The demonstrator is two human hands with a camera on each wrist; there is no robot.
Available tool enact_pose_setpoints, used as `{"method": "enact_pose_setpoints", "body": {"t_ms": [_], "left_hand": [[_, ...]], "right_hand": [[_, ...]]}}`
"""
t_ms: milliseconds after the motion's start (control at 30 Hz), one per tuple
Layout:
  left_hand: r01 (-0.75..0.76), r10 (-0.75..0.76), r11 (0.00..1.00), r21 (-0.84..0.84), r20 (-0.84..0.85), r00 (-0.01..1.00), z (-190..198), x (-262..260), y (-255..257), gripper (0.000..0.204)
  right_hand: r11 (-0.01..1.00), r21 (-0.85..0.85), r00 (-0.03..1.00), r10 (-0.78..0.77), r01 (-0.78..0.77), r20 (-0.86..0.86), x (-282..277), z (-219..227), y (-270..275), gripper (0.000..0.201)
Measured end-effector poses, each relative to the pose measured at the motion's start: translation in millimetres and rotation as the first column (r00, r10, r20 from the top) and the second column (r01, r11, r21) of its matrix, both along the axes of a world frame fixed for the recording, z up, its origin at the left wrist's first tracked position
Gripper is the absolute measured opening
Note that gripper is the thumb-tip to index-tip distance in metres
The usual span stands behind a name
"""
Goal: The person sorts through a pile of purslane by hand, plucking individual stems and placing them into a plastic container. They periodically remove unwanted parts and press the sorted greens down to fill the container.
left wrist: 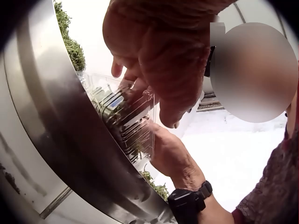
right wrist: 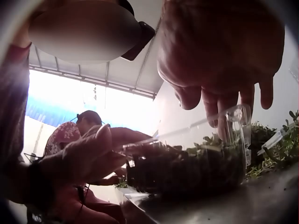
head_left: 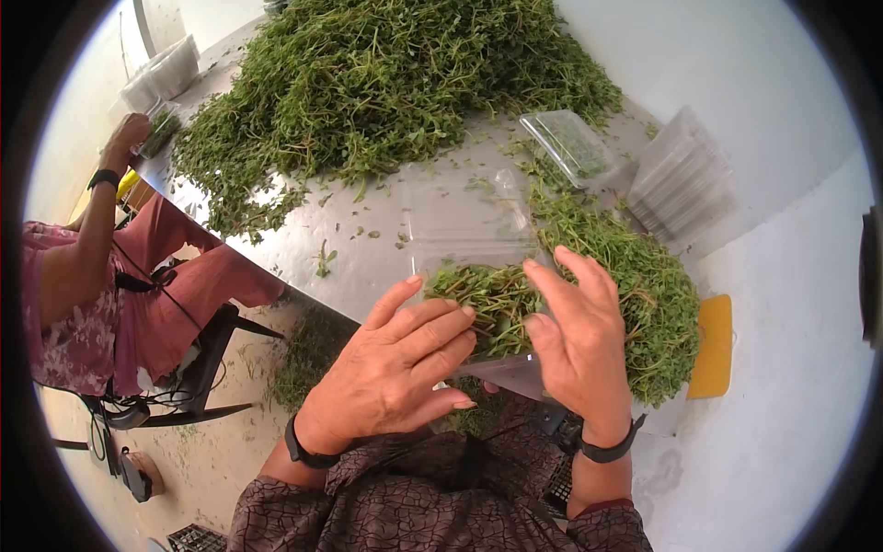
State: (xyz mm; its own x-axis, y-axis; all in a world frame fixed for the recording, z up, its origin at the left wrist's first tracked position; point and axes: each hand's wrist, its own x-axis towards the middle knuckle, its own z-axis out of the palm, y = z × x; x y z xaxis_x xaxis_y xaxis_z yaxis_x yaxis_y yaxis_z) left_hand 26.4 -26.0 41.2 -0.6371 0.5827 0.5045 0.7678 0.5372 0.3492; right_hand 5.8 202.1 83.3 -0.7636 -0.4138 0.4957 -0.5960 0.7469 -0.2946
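Observation:
A clear plastic clamshell box (right wrist: 196,158) stands at the table's front edge, filled with leafy green sprigs (head_left: 492,304). Its clear lid (head_left: 469,216) lies folded back on the table in the head view. My left hand (head_left: 391,363) is at the box's left side, fingers extended over the sprigs. On the other side, my right hand (head_left: 584,336) has its fingers spread and pointing forward, fingertips at the box's right rim. In the right wrist view, that right hand (right wrist: 224,56) hangs over the box with fingers reaching down.
A large heap of greens (head_left: 405,83) covers the back of the metal table (head_left: 303,267). More greens (head_left: 653,313), a filled closed box (head_left: 570,147) and stacked empty boxes (head_left: 681,179) stand right. Another person (head_left: 110,285) sits left, holding a box. A yellow board (head_left: 710,345) is by the wall.

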Motion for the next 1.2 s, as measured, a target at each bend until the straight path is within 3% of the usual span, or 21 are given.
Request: {"method": "enact_pose_setpoints", "body": {"t_ms": [233,467,633,733,800,933,967,1033,1067,1200], "left_hand": [[-0.071,0.074,0.995,0.075,-0.041,0.996,-4.5,3.9,-7.2,0.058],[-0.049,0.049,0.998,-0.029,-0.008,0.999,2.0,-5.6,8.4,0.054],[-0.047,0.047,0.999,0.007,0.002,0.999,4.7,-4.8,6.0,0.044],[-0.04,0.04,0.999,0.003,-0.024,0.999,3.3,-5.7,4.4,0.047],[-0.068,0.069,0.997,0.03,-0.053,0.996,3.5,-2.9,2.7,0.05],[-0.078,0.081,0.996,0.042,-0.055,0.995,2.4,-2.7,3.3,0.054],[-0.062,0.064,0.997,0.041,-0.055,0.996,2.8,-3.6,5.1,0.054],[-0.043,0.045,0.998,0.039,-0.056,0.997,4.7,-4.7,8.6,0.055],[-0.049,0.05,0.999,0.023,-0.042,0.998,6.7,-4.9,10.5,0.055],[-0.069,0.069,0.997,-0.018,-0.018,0.997,8.3,-7.7,13.6,0.056]], "right_hand": [[0.987,-0.041,0.981,0.158,-0.154,0.112,4.0,2.5,-3.9,0.039],[0.992,0.062,0.993,0.104,-0.108,0.063,-6.0,-11.8,-11.6,0.037],[0.996,0.054,0.996,0.072,-0.075,0.058,-11.5,-15.6,-3.0,0.034],[0.991,-0.06,0.986,0.125,-0.119,0.108,-11.6,-10.2,8.2,0.036],[0.964,-0.258,0.984,0.105,-0.065,0.144,-5.2,1.1,18.3,0.041],[0.925,-0.373,0.958,0.168,-0.072,0.234,12.0,11.9,24.5,0.047],[0.926,-0.371,0.959,0.165,-0.069,0.232,11.6,11.5,21.8,0.047],[0.982,-0.026,0.98,0.19,-0.188,0.066,9.6,10.6,15.8,0.048],[0.979,0.015,0.979,0.203,-0.204,0.034,8.6,5.5,13.2,0.048],[0.969,-0.05,0.968,0.244,-0.241,0.059,8.0,-13.2,6.4,0.048]]}}
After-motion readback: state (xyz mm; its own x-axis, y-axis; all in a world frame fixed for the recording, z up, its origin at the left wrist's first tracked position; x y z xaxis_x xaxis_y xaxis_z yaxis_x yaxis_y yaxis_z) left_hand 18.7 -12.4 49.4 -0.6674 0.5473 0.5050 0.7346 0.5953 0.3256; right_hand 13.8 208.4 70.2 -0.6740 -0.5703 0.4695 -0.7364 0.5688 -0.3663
